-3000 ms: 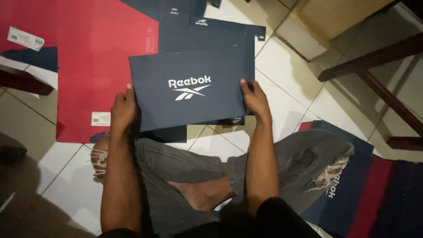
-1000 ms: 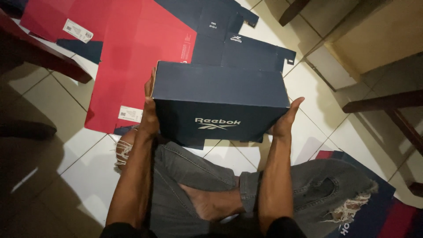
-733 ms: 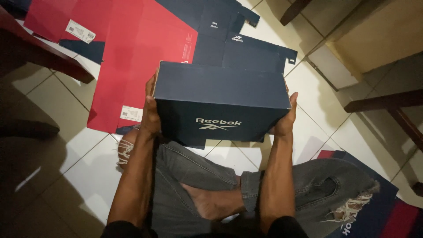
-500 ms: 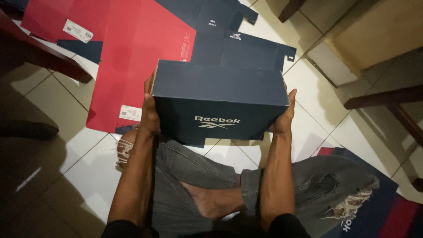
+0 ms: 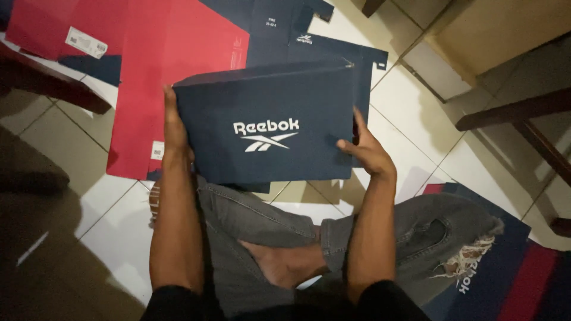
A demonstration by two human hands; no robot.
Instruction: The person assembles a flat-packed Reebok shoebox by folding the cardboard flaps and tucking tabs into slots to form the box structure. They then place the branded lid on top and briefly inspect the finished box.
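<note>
Left hand [image 5: 173,134]: we clamp the box's left edge, fingers flat along the side, at 9 o'clock of the box.
Box [image 5: 267,128]: navy, white logo face tilted up at us, held above our lap, centre frame, off the floor.
Right hand [image 5: 366,148]: we grip the box's right edge, thumb on the front face, at 3 o'clock.
Flat card [image 5: 172,65]: red sheets on the tiles at 11 o'clock; navy flats [image 5: 324,41] at 12, behind the box.
Legs [image 5: 262,220]: crossed, grey jeans, 6 o'clock.
Chair leg [image 5: 517,113]: 3 o'clock, well apart.
</note>
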